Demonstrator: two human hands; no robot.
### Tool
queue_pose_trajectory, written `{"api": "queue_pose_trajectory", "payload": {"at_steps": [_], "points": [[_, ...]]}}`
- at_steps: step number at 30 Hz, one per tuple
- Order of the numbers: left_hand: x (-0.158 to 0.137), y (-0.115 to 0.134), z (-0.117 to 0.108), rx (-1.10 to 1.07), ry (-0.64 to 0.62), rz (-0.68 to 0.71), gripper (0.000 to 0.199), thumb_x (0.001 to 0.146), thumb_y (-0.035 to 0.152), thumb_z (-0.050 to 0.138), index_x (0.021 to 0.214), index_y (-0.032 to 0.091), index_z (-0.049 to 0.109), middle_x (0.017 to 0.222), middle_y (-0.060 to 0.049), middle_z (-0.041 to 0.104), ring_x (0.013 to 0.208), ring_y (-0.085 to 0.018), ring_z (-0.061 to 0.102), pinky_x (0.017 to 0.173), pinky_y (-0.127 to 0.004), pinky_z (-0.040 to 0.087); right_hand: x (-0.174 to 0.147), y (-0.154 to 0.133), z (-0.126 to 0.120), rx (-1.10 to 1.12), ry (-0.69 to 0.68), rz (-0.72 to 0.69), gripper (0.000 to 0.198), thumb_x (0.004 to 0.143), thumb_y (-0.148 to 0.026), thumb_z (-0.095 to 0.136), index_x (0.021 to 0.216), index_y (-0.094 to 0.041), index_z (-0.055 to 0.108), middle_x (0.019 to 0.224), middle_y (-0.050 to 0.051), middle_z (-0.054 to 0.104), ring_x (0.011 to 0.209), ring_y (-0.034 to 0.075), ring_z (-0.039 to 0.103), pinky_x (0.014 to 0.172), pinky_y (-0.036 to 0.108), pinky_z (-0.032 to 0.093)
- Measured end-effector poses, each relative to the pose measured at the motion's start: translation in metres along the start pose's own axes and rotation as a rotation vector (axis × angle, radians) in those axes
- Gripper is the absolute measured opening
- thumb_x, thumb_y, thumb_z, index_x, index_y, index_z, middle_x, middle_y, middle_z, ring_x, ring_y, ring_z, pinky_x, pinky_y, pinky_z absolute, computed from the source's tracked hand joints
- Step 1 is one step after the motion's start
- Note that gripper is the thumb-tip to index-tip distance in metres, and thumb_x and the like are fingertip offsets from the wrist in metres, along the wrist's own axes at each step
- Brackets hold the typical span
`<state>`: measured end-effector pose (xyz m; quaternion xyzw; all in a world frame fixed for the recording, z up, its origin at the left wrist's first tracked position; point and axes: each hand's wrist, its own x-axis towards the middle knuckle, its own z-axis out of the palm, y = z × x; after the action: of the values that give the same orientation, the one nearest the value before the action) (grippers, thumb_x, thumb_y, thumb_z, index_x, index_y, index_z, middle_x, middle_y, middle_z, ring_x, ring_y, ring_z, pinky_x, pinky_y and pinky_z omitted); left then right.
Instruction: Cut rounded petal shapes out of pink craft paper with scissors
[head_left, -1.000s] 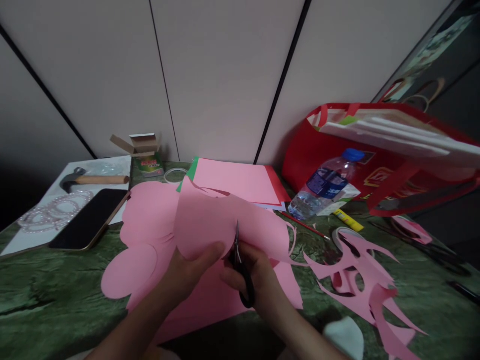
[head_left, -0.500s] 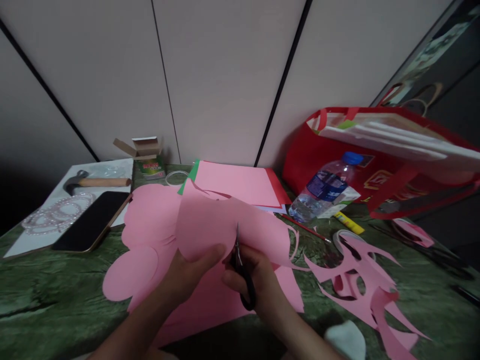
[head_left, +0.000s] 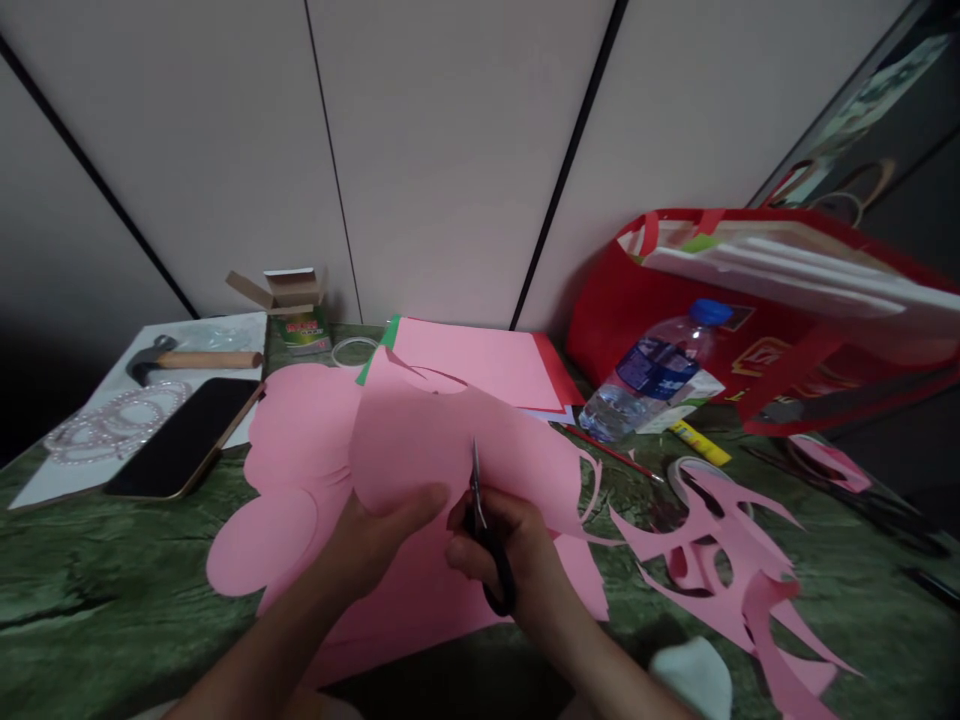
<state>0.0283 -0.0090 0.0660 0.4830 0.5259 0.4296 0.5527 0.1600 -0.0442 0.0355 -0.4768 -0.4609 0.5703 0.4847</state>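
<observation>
My left hand [head_left: 386, 540] pinches the lower edge of a pink paper sheet [head_left: 412, 440], thumb on top and the other fingers hidden beneath. Black-handled scissors [head_left: 491, 550] are in my right hand [head_left: 517, 550], fingers through the loops. Their blades point away from me and sit at the sheet, just right of my left thumb. The sheet's right part curls over, with a thin cut strip [head_left: 595, 490] hanging from its side. Below lie more pink sheets [head_left: 420, 620], and rounded pink cut-outs [head_left: 262, 540] are piled to the left.
Pink paper scraps [head_left: 720, 560] lie at right, near a water bottle [head_left: 649, 370], a yellow tube [head_left: 700, 443] and a red bag [head_left: 637, 290]. On the left are a phone [head_left: 184, 440], a hammer [head_left: 210, 360] and bead strings [head_left: 120, 425]. An opened box [head_left: 304, 325] stands behind.
The hands and sheet stay almost in place. The scissor handles have shifted very slightly right and up, and the blades look a little closer together. The view has tilted slightly.
</observation>
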Motion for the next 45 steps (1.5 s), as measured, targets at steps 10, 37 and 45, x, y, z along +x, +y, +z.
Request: {"api": "queue_pose_trajectory", "payload": {"at_steps": [10,37,45], "points": [[0.002,0.001,-0.003,0.003,-0.019,0.006,0.019,0.061,0.029,0.067,0.077,0.018,0.065,0.075,-0.003,0.069,0.078,-0.021,0.063,0.065,-0.029,0.052,-0.001,-0.005,0.002,-0.004,0.005,0.025,0.03,0.058,-0.039,0.071,0.065,-0.017,0.053,0.049,-0.005,0.043,0.043,0.007,0.033,0.043,0.022,0.027],[-0.005,0.005,0.01,0.082,0.055,0.085,0.014,0.064,0.031,0.061,0.065,0.018,0.062,0.069,-0.004,0.069,0.071,-0.02,0.063,0.063,-0.029,0.051,0.001,-0.007,-0.003,0.01,0.041,-0.028,0.033,0.053,-0.032,0.078,0.072,-0.018,0.055,0.059,-0.004,0.048,0.054,0.01,0.043,0.049,0.022,0.034],[-0.002,0.006,0.008,0.054,0.004,0.071,0.011,0.063,0.029,0.063,0.065,0.018,0.062,0.062,-0.001,0.067,0.064,-0.019,0.063,0.059,-0.029,0.051,0.0,-0.005,-0.003,0.084,-0.084,0.0,0.032,0.057,-0.036,0.076,0.074,-0.018,0.055,0.06,-0.004,0.045,0.053,0.009,0.038,0.048,0.022,0.029]]}}
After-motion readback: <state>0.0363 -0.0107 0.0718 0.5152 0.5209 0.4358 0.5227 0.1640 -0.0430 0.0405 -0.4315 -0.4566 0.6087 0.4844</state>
